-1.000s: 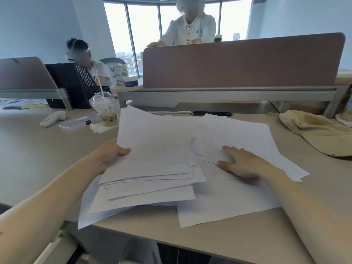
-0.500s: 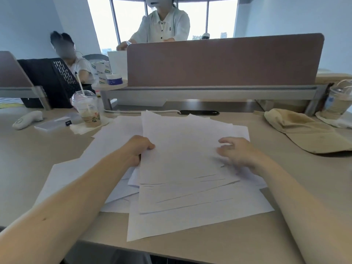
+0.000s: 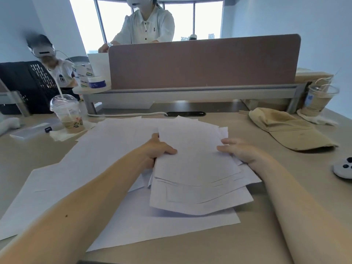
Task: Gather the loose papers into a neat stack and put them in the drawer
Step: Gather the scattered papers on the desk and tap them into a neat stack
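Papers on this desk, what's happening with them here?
A person is gathering white sheets. The left hand grips the left edge of a bundle of papers, and the right hand holds its right edge. The bundle's edges are uneven, not squared up. Other loose sheets lie flat on the desk beneath it and to the left. No drawer is in view.

Papers (image 3: 196,168) over left hand (image 3: 156,149) (fingers unseen)

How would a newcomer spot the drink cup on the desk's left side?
Start at the brown divider panel across the back of the desk. Near its left end, on a napkin, stands the drink cup. Unlike the right-hand cup, it bears yellow cartoon figures, not a blue label.
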Motion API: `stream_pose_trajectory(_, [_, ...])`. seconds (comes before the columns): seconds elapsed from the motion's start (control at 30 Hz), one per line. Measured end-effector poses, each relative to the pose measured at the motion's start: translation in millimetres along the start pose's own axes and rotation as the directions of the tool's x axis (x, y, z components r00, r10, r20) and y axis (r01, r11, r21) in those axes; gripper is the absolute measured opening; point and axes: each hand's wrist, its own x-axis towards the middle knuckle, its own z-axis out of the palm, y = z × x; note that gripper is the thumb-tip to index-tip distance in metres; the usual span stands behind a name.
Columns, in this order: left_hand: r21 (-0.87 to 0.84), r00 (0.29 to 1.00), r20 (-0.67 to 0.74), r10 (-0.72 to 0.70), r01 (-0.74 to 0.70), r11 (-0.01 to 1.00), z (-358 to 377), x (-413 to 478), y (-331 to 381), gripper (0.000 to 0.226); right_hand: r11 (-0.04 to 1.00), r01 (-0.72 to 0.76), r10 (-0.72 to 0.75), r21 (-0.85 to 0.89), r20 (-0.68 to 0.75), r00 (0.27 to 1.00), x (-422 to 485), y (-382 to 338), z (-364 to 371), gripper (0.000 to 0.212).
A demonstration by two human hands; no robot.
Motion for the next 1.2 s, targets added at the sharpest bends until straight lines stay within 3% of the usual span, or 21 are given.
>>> stream_pose_trajectory(0.1, [-0.035,0.998,0.017,0.056,-0.056,0.998,3.6,5.0,-8.0,0.058,0.989,0.024,-0.049,-0.148,-0.162,0.986,4.7,2.7,-2.2,0.056])
stream_pose_trajectory(0.2, [-0.048,0.994,0.015,0.11,-0.109,0.993,-3.8,4.4,-10.5,0.04,0.995,0.018,-0.041,-0.101,-0.234,0.971,4.8,5.3,-7.5,0.065])
stream_pose_trajectory(0.3, [-0.1,0.984,0.005,0.179,-0.178,0.979,-14.4,4.1,-10.5,0.038,0.998,0.038,-0.03,0.041,-0.168,0.985,1.6,2.3,-10.0,0.06])
stream_pose_trajectory(0.4, [-0.139,0.964,-0.013,0.266,-0.265,0.954,-18.4,-1.1,-6.8,0.033,0.975,0.086,-0.102,0.206,0.069,0.992,-6.1,-3.6,-9.2,0.068])
stream_pose_trajectory(0.47, [-0.127,0.944,-0.022,0.33,-0.331,0.935,-18.3,-6.0,-4.0,0.031,0.939,0.138,-0.199,0.315,0.173,0.965,-12.6,-8.0,-5.3,0.06])
stream_pose_trajectory(0.53, [-0.117,0.921,-0.035,0.387,-0.389,0.914,-17.4,-12.4,0.1,0.034,0.913,0.215,-0.285,0.347,0.164,0.944,-17.7,-14.4,0.5,0.057])
stream_pose_trajectory(0.63, [-0.114,0.875,-0.098,0.474,-0.483,0.868,-20.2,-25.7,22.0,0.025,0.884,0.376,-0.389,0.279,-0.009,0.921,-22.5,-36.3,5.6,0.074])
stream_pose_trajectory(0.77, [-0.054,0.755,-0.204,0.623,-0.644,0.763,-37.6,-46.8,71.4,0.024,0.794,0.554,-0.549,0.251,-0.096,0.831,-36.8,-92.6,7.6,0.031])
stream_pose_trajectory(0.87, [-0.022,0.683,-0.272,0.678,-0.709,0.705,-52.8,-56.2,88.2,0.03,0.726,0.645,-0.632,0.238,-0.138,0.762,-47.2,-114.2,17.9,0.024])
stream_pose_trajectory(0.93, [-0.008,0.697,-0.278,0.661,-0.69,0.724,-58.5,-58.0,81.9,0.031,0.721,0.652,-0.642,0.235,-0.131,0.756,-50.9,-109.7,26.3,0.019])
stream_pose_trajectory(1.1, [0.055,0.834,-0.191,0.518,-0.518,0.854,-59.6,-51.9,29.1,0.032,0.779,0.589,-0.577,0.217,-0.121,0.808,-42.9,-71.0,47.4,0.02])
stream_pose_trajectory(1.2, [0.015,0.844,-0.199,0.498,-0.506,0.863,-58.8,-51.6,21.7,0.026,0.791,0.578,-0.568,0.201,-0.11,0.815,-41.9,-70.1,57.6,0.012])
